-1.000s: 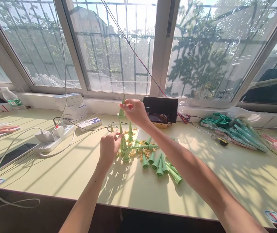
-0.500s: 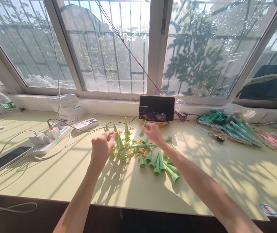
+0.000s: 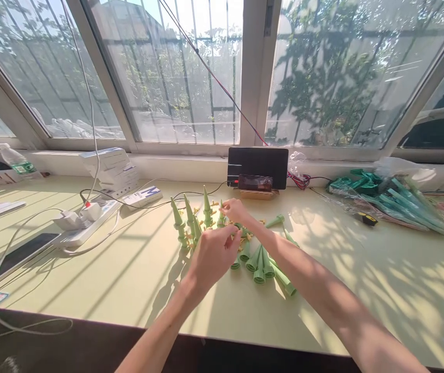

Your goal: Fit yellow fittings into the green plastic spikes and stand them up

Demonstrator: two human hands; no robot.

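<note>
Ideally, a light touch steadies the green cone [image 3: 220, 221], upright at the left of my nearly closed right hand [image 3: 234, 210]; whether that or my half-curled left hand [image 3: 214, 254] grips anything, I cannot tell.

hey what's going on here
A person is working bare-handed with green cones at a table. The right hand has its fingers on an upright green cone. The left hand is just in front; whether it holds anything is hidden. Other upright cones stand to the left, and loose cones lie to the right.
</note>
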